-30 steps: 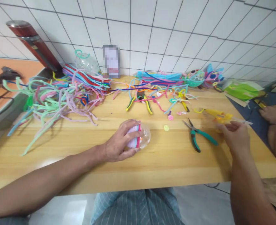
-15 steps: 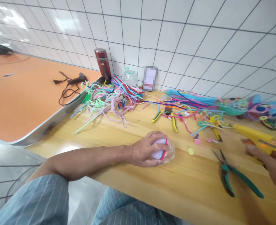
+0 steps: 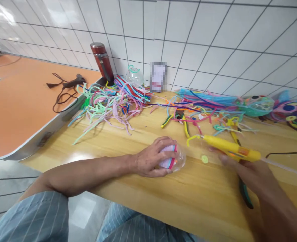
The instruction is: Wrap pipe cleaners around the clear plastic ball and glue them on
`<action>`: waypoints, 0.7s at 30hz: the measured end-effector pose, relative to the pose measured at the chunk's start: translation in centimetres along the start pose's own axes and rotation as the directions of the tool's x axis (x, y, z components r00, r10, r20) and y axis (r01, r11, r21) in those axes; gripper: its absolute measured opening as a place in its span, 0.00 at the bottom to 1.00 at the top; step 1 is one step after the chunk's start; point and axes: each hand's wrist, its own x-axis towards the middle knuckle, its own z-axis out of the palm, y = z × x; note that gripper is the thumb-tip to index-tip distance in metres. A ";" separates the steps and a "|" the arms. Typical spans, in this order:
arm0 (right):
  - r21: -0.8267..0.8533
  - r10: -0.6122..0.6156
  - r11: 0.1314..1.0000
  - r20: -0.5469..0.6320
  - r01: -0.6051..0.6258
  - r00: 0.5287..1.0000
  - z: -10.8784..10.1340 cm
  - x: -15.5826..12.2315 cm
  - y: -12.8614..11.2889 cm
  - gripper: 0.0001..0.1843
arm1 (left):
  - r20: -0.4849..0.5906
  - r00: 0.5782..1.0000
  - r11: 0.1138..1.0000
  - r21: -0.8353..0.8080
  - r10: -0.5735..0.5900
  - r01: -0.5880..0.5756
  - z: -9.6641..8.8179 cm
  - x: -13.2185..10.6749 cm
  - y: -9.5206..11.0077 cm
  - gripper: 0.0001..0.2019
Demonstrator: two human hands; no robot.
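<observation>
My left hand (image 3: 155,157) is closed around a clear plastic ball (image 3: 180,159) resting on the wooden table; lilac, blue and pink strips show on the ball between the fingers. My right hand (image 3: 249,174) grips a yellow hot glue gun (image 3: 229,147) above the table, its nozzle pointing left toward the ball. A short yellow pipe cleaner (image 3: 192,138) appears at the nozzle tip. Beneath the glue gun lies a small pale-yellow disc (image 3: 204,159). Green-handled pliers (image 3: 245,195) lie under my right hand, mostly hidden by it.
Tangled pipe cleaners (image 3: 108,107) cover the back left, near a red thermos (image 3: 101,62), a second clear ball (image 3: 135,77) and a propped phone (image 3: 158,76). Yellow-handled pliers (image 3: 186,128) lie mid-table. Decorated balls (image 3: 258,106) stand back right. An orange-topped table (image 3: 25,101) adjoins at left.
My right hand has brought the glue gun left, from the right edge to near the ball, passing over the green-handled pliers. My left hand stays on the ball. The view has shifted slightly.
</observation>
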 end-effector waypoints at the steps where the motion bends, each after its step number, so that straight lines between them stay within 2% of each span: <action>1: -0.081 -0.013 0.997 -0.027 0.011 1.000 -0.1 0.3 -0.1 0.23 | 0.015 1.000 1.000 -0.004 -0.008 0.008 -0.1 0.0 0.0 0.27; 3: -0.137 -0.018 0.990 -0.032 0.013 0.999 -0.5 0.8 -0.3 0.23 | 0.034 0.999 1.000 -0.012 -0.024 0.024 -0.2 -0.1 0.1 0.27; 6: -0.041 -0.006 0.999 0.059 0.009 0.998 -1.0 1.3 -0.2 0.23 | 0.047 0.998 0.999 -0.020 -0.033 0.034 -0.3 -0.1 0.1 0.27; 8: -0.027 -0.006 1.000 0.079 0.008 0.997 -1.0 1.4 0.2 0.22 | 0.052 0.998 0.999 -0.026 -0.033 0.034 -0.3 -0.2 0.1 0.28; 12: -0.125 0.032 0.991 -0.061 -0.039 0.998 -0.7 1.8 1.0 0.24 | 0.057 0.997 0.999 -0.024 -0.043 0.044 -0.4 -0.1 0.2 0.27; 15: -0.033 0.066 0.997 0.031 -0.065 0.997 -0.8 2.1 1.3 0.25 | 0.065 0.997 0.998 -0.027 -0.049 0.050 -0.6 0.0 0.3 0.27; 19: 0.029 0.102 0.995 -0.063 -0.101 0.993 -1.1 2.2 1.2 0.25 | 0.069 0.996 0.998 -0.031 -0.049 0.052 -0.6 -0.1 0.3 0.29; 21: 0.159 0.082 0.984 -0.002 -0.081 0.997 -1.2 1.9 0.8 0.24 | 0.070 0.997 0.999 -0.023 -0.046 0.047 -0.6 -0.1 0.3 0.29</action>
